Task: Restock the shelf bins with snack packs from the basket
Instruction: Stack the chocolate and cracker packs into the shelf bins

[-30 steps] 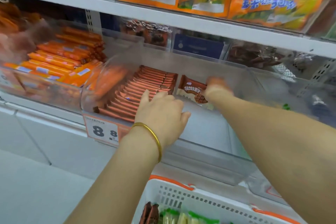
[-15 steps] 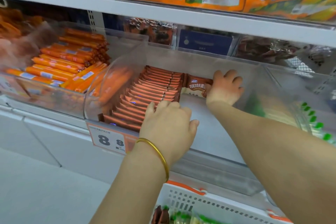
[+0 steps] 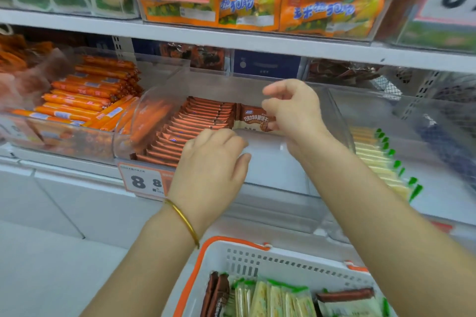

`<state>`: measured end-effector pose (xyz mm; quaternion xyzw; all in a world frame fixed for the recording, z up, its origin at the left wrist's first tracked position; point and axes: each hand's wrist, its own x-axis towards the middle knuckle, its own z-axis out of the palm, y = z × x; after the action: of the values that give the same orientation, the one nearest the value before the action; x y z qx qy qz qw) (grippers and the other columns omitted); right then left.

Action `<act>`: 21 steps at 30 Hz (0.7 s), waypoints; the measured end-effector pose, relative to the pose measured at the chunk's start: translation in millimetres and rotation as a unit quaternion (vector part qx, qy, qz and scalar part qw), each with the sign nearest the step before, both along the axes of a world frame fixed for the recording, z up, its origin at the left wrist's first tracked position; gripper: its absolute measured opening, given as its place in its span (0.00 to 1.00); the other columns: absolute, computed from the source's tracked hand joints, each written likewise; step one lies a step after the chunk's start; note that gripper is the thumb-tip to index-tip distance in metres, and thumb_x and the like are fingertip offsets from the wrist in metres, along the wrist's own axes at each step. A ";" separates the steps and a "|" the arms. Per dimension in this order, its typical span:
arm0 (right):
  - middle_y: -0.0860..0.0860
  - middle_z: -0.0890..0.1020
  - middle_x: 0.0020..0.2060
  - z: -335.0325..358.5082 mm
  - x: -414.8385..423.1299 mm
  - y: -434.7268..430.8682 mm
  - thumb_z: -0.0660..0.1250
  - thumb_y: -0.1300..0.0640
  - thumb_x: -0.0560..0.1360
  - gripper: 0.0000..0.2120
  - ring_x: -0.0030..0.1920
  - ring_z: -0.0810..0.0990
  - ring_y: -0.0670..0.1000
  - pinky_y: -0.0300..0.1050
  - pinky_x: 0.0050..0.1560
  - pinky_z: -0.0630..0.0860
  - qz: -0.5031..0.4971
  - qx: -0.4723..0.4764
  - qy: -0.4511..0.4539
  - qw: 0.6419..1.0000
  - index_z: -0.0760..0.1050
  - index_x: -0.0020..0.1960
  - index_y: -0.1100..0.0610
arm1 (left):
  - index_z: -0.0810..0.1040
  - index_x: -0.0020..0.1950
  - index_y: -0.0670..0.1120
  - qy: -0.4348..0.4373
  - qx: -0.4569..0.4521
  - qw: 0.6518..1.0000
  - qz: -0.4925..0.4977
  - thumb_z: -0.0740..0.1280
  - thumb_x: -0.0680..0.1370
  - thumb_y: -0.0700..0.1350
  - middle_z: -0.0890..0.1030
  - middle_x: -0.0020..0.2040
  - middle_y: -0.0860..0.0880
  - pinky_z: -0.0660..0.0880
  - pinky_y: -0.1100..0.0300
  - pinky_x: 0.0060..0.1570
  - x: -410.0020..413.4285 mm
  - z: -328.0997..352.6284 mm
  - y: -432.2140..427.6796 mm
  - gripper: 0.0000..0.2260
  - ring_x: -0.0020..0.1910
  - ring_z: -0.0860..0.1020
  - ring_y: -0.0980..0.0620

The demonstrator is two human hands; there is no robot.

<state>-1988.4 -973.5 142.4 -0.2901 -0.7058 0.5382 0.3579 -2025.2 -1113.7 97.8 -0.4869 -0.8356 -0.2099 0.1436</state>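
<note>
Right grip [image 3: 293, 113] is the nearer one, pinching the right end of the loose pack [image 3: 253, 117] at the back of the bin [image 3: 278, 208]; pack's at its 9 o'clock, long axis 9 to 3, just beside the row [image 3: 201, 121]. Left grip [image 3: 213, 162], at the pack's 7, curls onto the row, can't tell if it holds anything

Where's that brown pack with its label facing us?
Head view: the brown pack sits at the back of the clear middle bin, right of the packed row, its right end pinched by the right hand.
</note>
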 end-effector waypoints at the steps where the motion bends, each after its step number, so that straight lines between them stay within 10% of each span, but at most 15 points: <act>1: 0.48 0.77 0.41 3.8 30.5 -17.4 0.64 0.69 0.74 0.12 0.43 0.78 0.49 0.40 0.34 0.75 0.039 0.010 0.024 0.999 0.75 0.44 0.52 | 0.79 0.51 0.46 0.015 0.013 1.000 -0.009 0.54 0.75 0.52 0.79 0.49 0.49 0.72 0.49 0.46 8.4 0.9 -5.7 0.17 0.47 0.75 0.42; 5: 0.44 0.77 0.30 -32.5 136.4 -54.9 0.65 0.70 0.73 0.15 0.30 0.75 0.46 0.37 0.27 0.71 0.156 0.037 -0.002 0.987 0.75 0.38 0.51 | 0.79 0.51 0.44 0.079 0.033 0.994 -0.069 0.58 0.76 0.46 0.78 0.48 0.47 0.72 0.47 0.43 46.8 -3.0 -27.9 0.12 0.45 0.75 0.41; 10: 0.49 0.75 0.32 -141.0 195.9 -20.0 0.62 0.71 0.74 0.14 0.29 0.76 0.48 0.36 0.27 0.72 0.217 0.041 -0.291 0.931 0.74 0.39 0.54 | 0.80 0.48 0.45 0.066 -0.110 0.984 -0.124 0.56 0.74 0.46 0.79 0.48 0.48 0.75 0.48 0.42 84.8 -40.9 -38.6 0.14 0.45 0.76 0.43; 16: 0.58 0.72 0.65 -246.5 220.2 47.8 0.58 0.70 0.74 0.17 0.56 0.77 0.59 0.48 0.51 0.75 0.133 0.264 -0.576 0.762 0.75 0.56 0.55 | 0.81 0.45 0.49 0.020 -0.274 0.948 -0.162 0.57 0.70 0.49 0.81 0.47 0.51 0.78 0.53 0.39 118.7 -88.2 -39.5 0.14 0.44 0.79 0.47; 21: 0.55 0.73 0.63 -276.9 230.1 51.2 0.60 0.66 0.75 0.21 0.65 0.68 0.58 0.55 0.63 0.67 0.174 0.405 -0.657 0.612 0.68 0.66 0.55 | 0.80 0.57 0.46 -0.010 -0.284 0.944 -0.167 0.58 0.75 0.49 0.77 0.60 0.48 0.74 0.49 0.56 124.5 -97.4 -21.1 0.16 0.58 0.75 0.44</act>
<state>-1758.3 -922.3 -134.5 -0.2631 -0.9354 -0.0846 -0.2207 -1900.7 -1134.8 0.4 -0.6379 -0.7687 0.0102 -0.0457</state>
